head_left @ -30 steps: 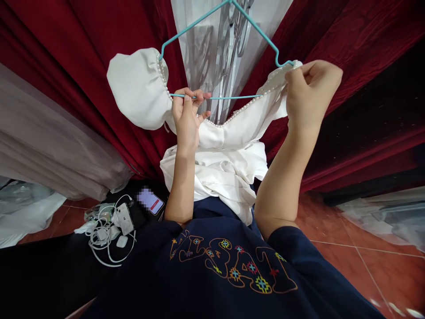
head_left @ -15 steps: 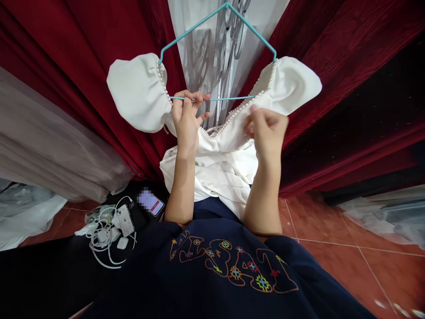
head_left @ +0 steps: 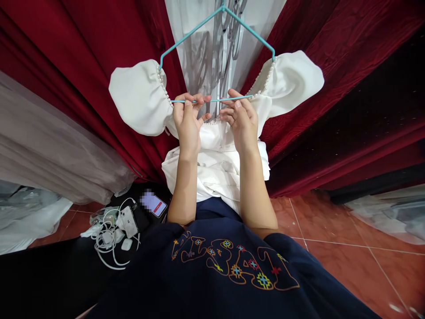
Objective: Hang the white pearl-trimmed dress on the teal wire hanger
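A white dress [head_left: 217,166] with puffed sleeves and a pearl-beaded neckline hangs on a light blue clothes hanger [head_left: 191,37]. Its lower part lies bunched against my lap. My left hand [head_left: 189,122] pinches the hanger's thin bottom bar near the left sleeve, with the other fingers loosely curled. On the same bar, nearer the right sleeve, my right hand [head_left: 241,119] grips with thumb and fingers. Both hands cover part of the bodice and the beaded neckline.
Dark red curtains [head_left: 139,84] drape on both sides, with a pale metal scrollwork frame [head_left: 226,57] between them. To the left, a black surface [head_left: 49,274] bears a lit phone [head_left: 154,204], another white phone [head_left: 128,220] and tangled white cables [head_left: 108,241]. Red floor tiles [head_left: 345,261] lie at right.
My right hand has moved left and up from the dress's right neckline onto the hanger's bottom bar. My left hand keeps its hold. The hanger has tilted slightly.
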### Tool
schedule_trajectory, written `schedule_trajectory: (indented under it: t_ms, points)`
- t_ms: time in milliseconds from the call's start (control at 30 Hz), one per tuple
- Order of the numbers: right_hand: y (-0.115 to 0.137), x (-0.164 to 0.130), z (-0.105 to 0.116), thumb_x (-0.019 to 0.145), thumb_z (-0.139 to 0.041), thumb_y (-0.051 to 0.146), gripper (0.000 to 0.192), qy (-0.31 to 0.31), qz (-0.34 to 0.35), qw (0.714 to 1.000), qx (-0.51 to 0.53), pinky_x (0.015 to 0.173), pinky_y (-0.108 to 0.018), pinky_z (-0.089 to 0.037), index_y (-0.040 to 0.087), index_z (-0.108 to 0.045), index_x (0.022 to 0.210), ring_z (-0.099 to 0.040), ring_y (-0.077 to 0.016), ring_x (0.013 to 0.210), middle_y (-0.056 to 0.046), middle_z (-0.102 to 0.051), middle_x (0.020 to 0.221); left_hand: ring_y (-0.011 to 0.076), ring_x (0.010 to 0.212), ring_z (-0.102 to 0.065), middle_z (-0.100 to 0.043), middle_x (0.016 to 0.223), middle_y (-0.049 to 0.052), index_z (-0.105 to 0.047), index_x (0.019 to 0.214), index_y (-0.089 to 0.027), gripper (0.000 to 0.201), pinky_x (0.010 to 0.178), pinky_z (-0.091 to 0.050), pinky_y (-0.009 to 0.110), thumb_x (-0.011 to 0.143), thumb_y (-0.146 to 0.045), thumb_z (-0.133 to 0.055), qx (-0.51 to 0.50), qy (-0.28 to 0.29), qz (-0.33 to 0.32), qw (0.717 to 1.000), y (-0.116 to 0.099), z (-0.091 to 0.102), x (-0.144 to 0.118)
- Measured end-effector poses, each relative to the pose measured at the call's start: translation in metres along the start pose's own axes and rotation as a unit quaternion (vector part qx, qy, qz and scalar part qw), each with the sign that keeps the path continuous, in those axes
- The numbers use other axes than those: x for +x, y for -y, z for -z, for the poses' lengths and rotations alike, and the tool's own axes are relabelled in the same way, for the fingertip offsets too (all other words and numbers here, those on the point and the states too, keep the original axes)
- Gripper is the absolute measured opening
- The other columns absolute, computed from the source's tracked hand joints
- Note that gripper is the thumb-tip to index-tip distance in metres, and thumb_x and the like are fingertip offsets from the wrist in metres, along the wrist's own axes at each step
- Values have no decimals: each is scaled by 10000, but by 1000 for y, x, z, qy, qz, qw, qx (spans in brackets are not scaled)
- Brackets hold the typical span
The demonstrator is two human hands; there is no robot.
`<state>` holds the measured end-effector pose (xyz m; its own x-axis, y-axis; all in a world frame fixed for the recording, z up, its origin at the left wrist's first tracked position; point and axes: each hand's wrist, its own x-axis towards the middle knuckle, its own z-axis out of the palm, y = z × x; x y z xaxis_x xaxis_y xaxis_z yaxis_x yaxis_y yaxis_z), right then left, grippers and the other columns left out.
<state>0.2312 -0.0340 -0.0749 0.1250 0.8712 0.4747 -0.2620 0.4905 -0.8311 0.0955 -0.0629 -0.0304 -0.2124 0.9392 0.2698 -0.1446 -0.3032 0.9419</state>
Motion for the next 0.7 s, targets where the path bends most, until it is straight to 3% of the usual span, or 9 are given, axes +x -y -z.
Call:
schedule_trajectory:
  t_ms: [167, 367, 467, 567, 633, 700]
  points:
    - [-2, 1, -1, 807, -642, 681, 485, 13, 9, 998, 65, 1058, -363, -502, 389, -620, 1194, -599, -175, 1203, 58, -631, 1375, 177, 1335, -585, -687, 1241, 32, -525, 1113, -334, 161, 882, -582, 282, 1087, -372, -371, -36, 9, -36, 999, 7, 1, 3]
    - [-4, 6, 0, 817, -659, 654, 350, 25, 11, 987, 161, 1120, -402, -461, 352, -587, 979, -617, -176, 1205, 92, -722, 1120, 226, 1223, -661, -667, 1154, 79, -472, 1015, -241, 108, 912, -553, 356, 1077, -307, -413, -178, 96, -97, 975, 17, 1, 6]
    - [-8, 12, 6, 812, -674, 642, 365, 24, 11, 982, 185, 1128, -380, -474, 345, -547, 981, -634, -166, 1185, 107, -725, 1068, 274, 1176, -691, -694, 1180, 133, -543, 1087, -187, 245, 946, -540, 407, 1079, -422, -475, -120, 111, -89, 983, 22, 10, 8]
    - [-9, 13, 9, 822, -668, 649, 390, 21, 13, 987, 158, 1095, -369, -507, 325, -530, 991, -650, -169, 1178, 76, -713, 1105, 276, 1031, -739, -743, 1067, 132, -665, 1047, -173, 409, 871, -578, 370, 1006, -570, -574, -3, 124, -72, 990, 22, 24, 8]
    - [-9, 11, 8, 843, -648, 661, 406, 19, 17, 990, 138, 1069, -367, -530, 309, -518, 1000, -664, -168, 1164, 50, -696, 1147, 234, 893, -745, -746, 925, 98, -704, 959, -189, 394, 794, -589, 326, 997, -563, -587, 56, 108, -100, 988, 18, 31, 7]
    - [-8, 8, 5, 859, -646, 650, 407, 19, 21, 991, 133, 1036, -355, -551, 301, -504, 1014, -680, -159, 1123, 36, -681, 1168, 205, 870, -726, -723, 892, 66, -702, 950, -204, 306, 809, -587, 314, 1010, -485, -596, 76, 53, -174, 980, 14, 35, 5]
